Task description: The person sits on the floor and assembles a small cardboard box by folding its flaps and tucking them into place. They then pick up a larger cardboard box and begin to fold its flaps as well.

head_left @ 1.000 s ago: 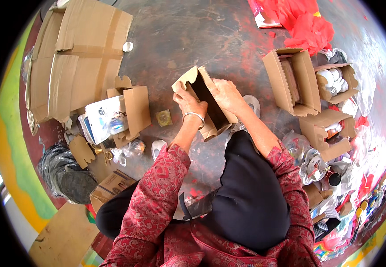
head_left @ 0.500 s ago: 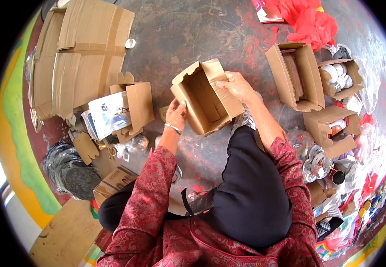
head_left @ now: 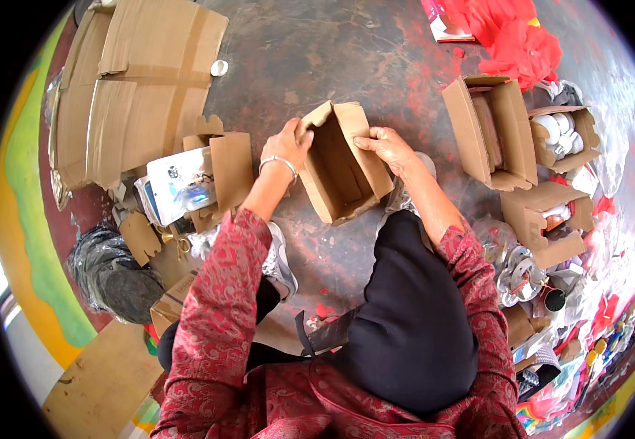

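Between my hands is an open brown cardboard box (head_left: 346, 164), tilted so that its bare inside faces me. My left hand (head_left: 288, 150), with a silver bangle at the wrist, grips the box's upper left wall. On the other side my right hand (head_left: 389, 148) pinches the right wall, thumb on the inner face and fingers behind. The fingers behind the walls are partly hidden. My shoe (head_left: 279, 260) shows below my left forearm.
Large flattened cardboard (head_left: 152, 95) lies at the left, near a box holding a white packet (head_left: 182, 186). Toward the right stand a taller open box (head_left: 489, 132), a box of white round items (head_left: 562, 135) and another carton (head_left: 544, 212). Red cloth-like material (head_left: 518, 51) lies at the far right.
My left hand has moved up along the box's left side, from its lower part to near the top. The box has turned slightly and shifted a little; my right hand keeps its hold.
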### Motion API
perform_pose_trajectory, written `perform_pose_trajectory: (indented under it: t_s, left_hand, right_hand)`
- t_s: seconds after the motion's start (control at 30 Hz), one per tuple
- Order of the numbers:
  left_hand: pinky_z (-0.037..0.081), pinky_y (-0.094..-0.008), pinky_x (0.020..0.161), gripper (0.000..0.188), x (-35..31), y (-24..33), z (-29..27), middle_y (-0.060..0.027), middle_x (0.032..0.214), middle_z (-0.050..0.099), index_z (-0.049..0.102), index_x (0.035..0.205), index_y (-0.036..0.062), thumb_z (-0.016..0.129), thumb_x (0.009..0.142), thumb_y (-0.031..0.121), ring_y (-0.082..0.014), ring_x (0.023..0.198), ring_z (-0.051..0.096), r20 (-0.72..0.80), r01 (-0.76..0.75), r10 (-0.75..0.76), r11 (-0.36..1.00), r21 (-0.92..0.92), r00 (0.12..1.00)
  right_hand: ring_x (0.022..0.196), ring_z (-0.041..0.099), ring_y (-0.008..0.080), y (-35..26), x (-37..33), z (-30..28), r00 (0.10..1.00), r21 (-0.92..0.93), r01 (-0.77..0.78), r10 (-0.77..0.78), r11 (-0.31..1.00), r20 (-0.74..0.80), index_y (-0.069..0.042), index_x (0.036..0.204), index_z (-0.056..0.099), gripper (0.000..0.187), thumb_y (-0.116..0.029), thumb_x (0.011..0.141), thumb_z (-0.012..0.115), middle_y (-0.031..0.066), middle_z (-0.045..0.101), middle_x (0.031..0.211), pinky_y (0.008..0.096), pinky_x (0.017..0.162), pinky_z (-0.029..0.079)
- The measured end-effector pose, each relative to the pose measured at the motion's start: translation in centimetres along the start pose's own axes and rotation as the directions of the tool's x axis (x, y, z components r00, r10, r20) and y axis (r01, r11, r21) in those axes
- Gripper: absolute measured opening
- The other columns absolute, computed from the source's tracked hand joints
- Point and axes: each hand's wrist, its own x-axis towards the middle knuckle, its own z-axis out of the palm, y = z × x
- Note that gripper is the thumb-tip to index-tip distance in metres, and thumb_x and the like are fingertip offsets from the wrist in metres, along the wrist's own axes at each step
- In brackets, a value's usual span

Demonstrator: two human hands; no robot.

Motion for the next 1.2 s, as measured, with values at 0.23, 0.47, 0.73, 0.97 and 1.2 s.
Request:
perform_pose_trajectory:
  t_s: [0.23,0.47,0.73,0.97,1.2]
  left_hand:
    - [0.045,-0.0425,0.082,0.045,3.9,-3.1,1.4,-0.0237,0.096,0.06,0.058,0.104,0.0055,0.038,0.089,0.042,-0.0372,0.094,0.056,0.053,-0.002,-0.001,0.999,0.045,0.999]
    - [0.044,-0.0422,0.084,0.042,1.7,0.6,0.7,-0.0225,0.097,0.06,0.059,0.102,0.0031,0.038,0.091,0.037,-0.037,0.096,0.055,0.062,0.122,-0.123,0.992,0.013,0.991]
    - [0.05,-0.0247,0.043,0.062,3.9,-4.0,0.3,-0.0185,0.072,0.063,0.054,0.086,-0.0073,0.052,0.081,0.054,-0.0235,0.054,0.064,0.507,0.388,-0.068,0.733,-0.558,0.859]
    - [0.041,-0.0404,0.088,0.065,3.6,-4.4,4.5,-0.021,0.106,0.059,0.059,0.11,0.0042,0.056,0.074,0.059,-0.0333,0.102,0.055,0.064,0.279,-0.272,0.917,-0.284,0.96]
    - [0.042,-0.0402,0.087,0.055,0.1,-1.0,2.7,-0.0208,0.111,0.055,0.051,0.117,0.0089,0.062,0.075,0.042,-0.0362,0.102,0.053,-0.087,-0.005,-0.035,0.907,-0.421,0.996]
  right_hand:
    - [0.08,0.058,0.0272,-1.5,-1.8,2.6,0.609,-0.94,0.173,-0.782,0.296,-0.134,0.001,0.099,0.054,0.036,-0.024,0.075,0.064,0.0147,0.056,0.09,0.0368,0.068,0.047]
    - [0.07,0.06,0.0278,-1.3,-5.4,5.0,0.68,-0.981,0.19,-0.718,-0.021,0.147,0.001,0.095,0.052,0.019,-0.014,0.082,0.051,0.0126,0.055,0.079,0.0339,0.057,0.052]
    - [0.063,0.059,0.0349,1.2,-4.3,2.8,0.841,-0.967,0.134,-0.54,0.217,-0.004,-0.003,0.083,0.048,0.012,-0.015,0.084,0.05,0.0182,0.058,0.066,0.0426,0.056,0.048]
    - [0.062,0.06,0.0351,0.4,-4.1,3.5,0.872,-0.971,0.165,-0.486,0.175,0.06,-0.001,0.08,0.049,0.007,-0.007,0.079,0.047,0.0163,0.06,0.067,0.0438,0.056,0.049]
    - [0.062,0.06,0.0354,-0.9,-2.5,3.1,0.842,-0.965,0.217,-0.529,0.146,0.11,-0.001,0.078,0.05,0.007,-0.007,0.077,0.046,0.0183,0.06,0.065,0.0429,0.058,0.048]
